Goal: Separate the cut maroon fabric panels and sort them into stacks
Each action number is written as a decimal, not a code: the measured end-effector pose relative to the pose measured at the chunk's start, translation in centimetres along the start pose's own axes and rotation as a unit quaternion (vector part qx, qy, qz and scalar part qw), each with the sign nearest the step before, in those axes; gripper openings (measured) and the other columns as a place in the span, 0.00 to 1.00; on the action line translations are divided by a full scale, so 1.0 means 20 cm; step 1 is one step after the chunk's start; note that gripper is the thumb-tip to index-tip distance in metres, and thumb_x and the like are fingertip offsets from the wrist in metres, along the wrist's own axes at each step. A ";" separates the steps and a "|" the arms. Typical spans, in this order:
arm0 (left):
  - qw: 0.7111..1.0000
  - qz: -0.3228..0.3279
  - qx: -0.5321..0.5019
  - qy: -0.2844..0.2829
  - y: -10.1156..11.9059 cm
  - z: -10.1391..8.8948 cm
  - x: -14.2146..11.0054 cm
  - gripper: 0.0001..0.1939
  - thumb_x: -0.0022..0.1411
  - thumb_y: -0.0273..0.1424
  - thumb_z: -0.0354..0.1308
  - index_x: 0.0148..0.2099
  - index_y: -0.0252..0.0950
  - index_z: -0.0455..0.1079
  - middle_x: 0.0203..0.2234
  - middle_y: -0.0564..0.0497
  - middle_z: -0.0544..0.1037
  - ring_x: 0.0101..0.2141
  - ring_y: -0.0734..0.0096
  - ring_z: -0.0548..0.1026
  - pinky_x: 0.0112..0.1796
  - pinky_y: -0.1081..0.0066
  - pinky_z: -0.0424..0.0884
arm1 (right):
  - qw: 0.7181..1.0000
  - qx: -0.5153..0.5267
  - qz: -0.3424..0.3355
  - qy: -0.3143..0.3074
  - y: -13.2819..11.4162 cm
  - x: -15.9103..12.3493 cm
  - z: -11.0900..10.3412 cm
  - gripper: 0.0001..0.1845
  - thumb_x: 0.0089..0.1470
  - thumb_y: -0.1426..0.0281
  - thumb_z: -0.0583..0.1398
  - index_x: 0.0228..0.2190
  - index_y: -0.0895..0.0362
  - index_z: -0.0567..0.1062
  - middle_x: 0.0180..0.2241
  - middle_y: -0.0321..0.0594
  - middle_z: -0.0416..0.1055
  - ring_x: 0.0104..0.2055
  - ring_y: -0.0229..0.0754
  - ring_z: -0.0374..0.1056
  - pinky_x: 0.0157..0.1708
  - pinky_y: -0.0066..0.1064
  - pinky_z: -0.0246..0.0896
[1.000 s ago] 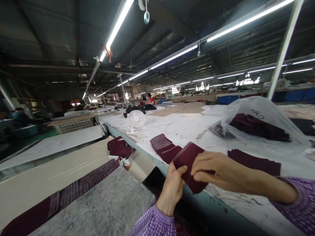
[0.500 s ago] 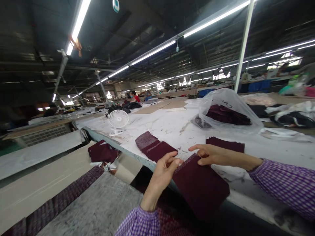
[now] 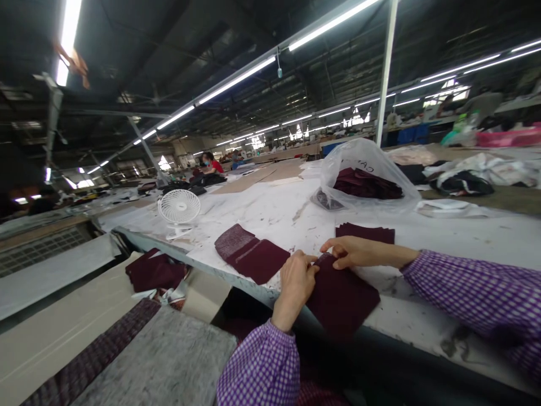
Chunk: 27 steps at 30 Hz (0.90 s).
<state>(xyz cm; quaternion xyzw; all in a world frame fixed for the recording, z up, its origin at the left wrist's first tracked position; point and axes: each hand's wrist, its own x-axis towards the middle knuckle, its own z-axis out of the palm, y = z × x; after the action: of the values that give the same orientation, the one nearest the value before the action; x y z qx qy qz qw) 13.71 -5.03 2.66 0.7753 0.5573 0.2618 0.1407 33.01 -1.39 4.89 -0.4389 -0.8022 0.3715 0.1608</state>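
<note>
A dark maroon fabric piece (image 3: 344, 296) lies flat at the near edge of the white cutting table (image 3: 279, 211). My left hand (image 3: 296, 285) pinches its left top corner, fingers closed on the cloth. My right hand (image 3: 359, 252) holds the top edge beside it, fingers curled on the fabric. To the left lies a folded maroon piece (image 3: 251, 256) on the table. A small stack of maroon pieces (image 3: 366, 232) sits just behind my right hand.
A clear plastic bag (image 3: 366, 175) with more maroon fabric lies farther back. A small white fan (image 3: 178, 207) stands at the left of the table. More maroon cloth (image 3: 154, 270) and grey felt (image 3: 164, 361) lie below the table's edge. A person in red works far back.
The folded maroon piece held in both hands has been opened out and laid flat on the table edge. The view has swung to the right.
</note>
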 end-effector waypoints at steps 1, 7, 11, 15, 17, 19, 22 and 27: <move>1.000 0.017 0.016 -0.006 0.00 0.00 0.00 0.12 0.59 0.28 0.55 0.45 0.40 0.74 0.34 0.50 0.74 0.37 0.65 0.72 0.39 0.69 0.66 | 1.000 -0.011 0.002 -0.013 0.01 0.00 -0.01 0.24 0.46 0.67 0.59 0.46 0.60 0.67 0.26 0.33 0.65 0.23 0.34 0.60 0.23 0.26 0.55; 0.987 0.093 0.133 -0.012 0.02 0.02 -0.01 0.15 0.64 0.25 0.45 0.45 0.40 0.72 0.36 0.48 0.70 0.37 0.68 0.70 0.36 0.72 0.65 | 0.955 -0.275 -0.080 0.075 0.02 -0.01 -0.07 0.13 0.53 0.72 0.53 0.38 0.58 0.75 0.29 0.42 0.74 0.32 0.42 0.70 0.34 0.31 0.60; 0.982 0.116 0.150 -0.017 0.02 0.03 -0.01 0.17 0.65 0.23 0.43 0.47 0.40 0.70 0.37 0.48 0.69 0.38 0.68 0.70 0.37 0.71 0.65 | 0.920 -0.344 -0.168 0.086 0.06 0.01 -0.06 0.14 0.57 0.72 0.51 0.38 0.57 0.76 0.38 0.44 0.73 0.37 0.42 0.69 0.38 0.30 0.59; 0.982 0.115 0.151 -0.018 0.01 0.03 -0.01 0.17 0.64 0.23 0.44 0.48 0.41 0.70 0.37 0.48 0.70 0.38 0.69 0.70 0.37 0.72 0.65 | 0.900 -0.381 -0.189 0.091 0.07 0.03 -0.04 0.14 0.59 0.70 0.50 0.37 0.57 0.75 0.37 0.43 0.72 0.35 0.40 0.68 0.36 0.29 0.59; 0.982 0.116 0.151 -0.019 0.01 0.03 0.00 0.17 0.64 0.23 0.44 0.49 0.41 0.70 0.37 0.49 0.70 0.38 0.68 0.70 0.37 0.72 0.65 | 0.896 -0.389 -0.194 0.086 0.07 0.04 -0.03 0.14 0.59 0.70 0.49 0.35 0.57 0.74 0.35 0.42 0.72 0.34 0.40 0.67 0.35 0.29 0.58; 0.982 0.116 0.150 -0.022 0.00 0.03 0.00 0.18 0.64 0.23 0.43 0.49 0.41 0.70 0.38 0.49 0.70 0.38 0.68 0.70 0.37 0.72 0.65 | 0.893 -0.397 -0.196 0.082 0.06 0.04 -0.03 0.13 0.59 0.70 0.49 0.34 0.57 0.74 0.33 0.41 0.71 0.33 0.39 0.67 0.33 0.28 0.57; 0.982 0.114 0.150 -0.025 0.01 0.03 0.00 0.17 0.64 0.23 0.44 0.48 0.41 0.70 0.37 0.49 0.70 0.38 0.69 0.70 0.37 0.72 0.65 | 0.883 -0.417 -0.198 0.083 0.06 0.04 -0.03 0.12 0.59 0.70 0.49 0.33 0.57 0.73 0.33 0.40 0.71 0.31 0.38 0.66 0.31 0.28 0.55; 0.981 0.120 0.153 -0.025 0.01 0.02 -0.01 0.17 0.64 0.23 0.43 0.48 0.41 0.70 0.37 0.49 0.69 0.37 0.70 0.70 0.38 0.72 0.65 | 0.836 -0.494 -0.221 0.096 0.06 0.05 0.00 0.13 0.60 0.73 0.48 0.30 0.58 0.71 0.30 0.40 0.69 0.27 0.36 0.62 0.25 0.28 0.48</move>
<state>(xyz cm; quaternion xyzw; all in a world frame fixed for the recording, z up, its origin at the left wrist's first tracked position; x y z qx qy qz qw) 14.01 -5.21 2.40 0.8552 0.4902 0.1683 0.0018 33.18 -0.18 3.88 -0.3047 -0.9352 -0.1631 0.0766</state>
